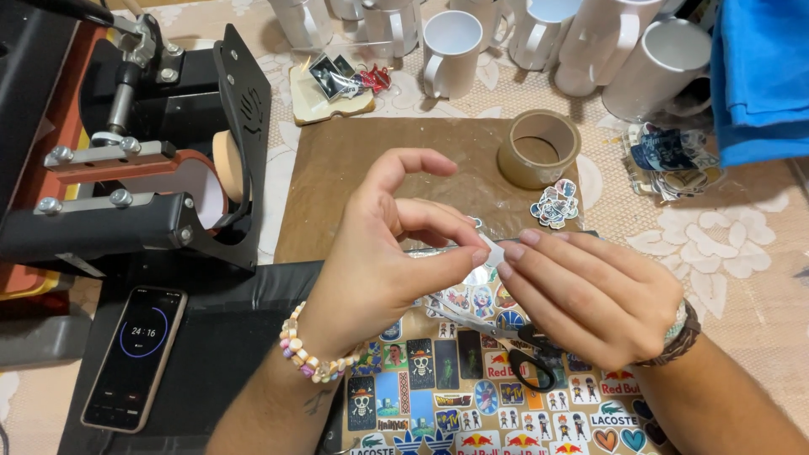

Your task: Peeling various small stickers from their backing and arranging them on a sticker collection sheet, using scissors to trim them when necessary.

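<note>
Your left hand [383, 244] pinches a small white sticker piece [491, 252] between thumb and index finger, the other 3 fingers fanned loosely upward. Your right hand [590, 295] meets it from the other side, fingertips closed on the same piece (its fingers curl fairly tight). The piece hangs above the sheet of printed stickers [472, 396], where black-handled scissors [514, 345] lie just under your right hand. A roll of brown tape [539, 148] sits beyond, and a phone [135, 354] lies well to the left.
</note>
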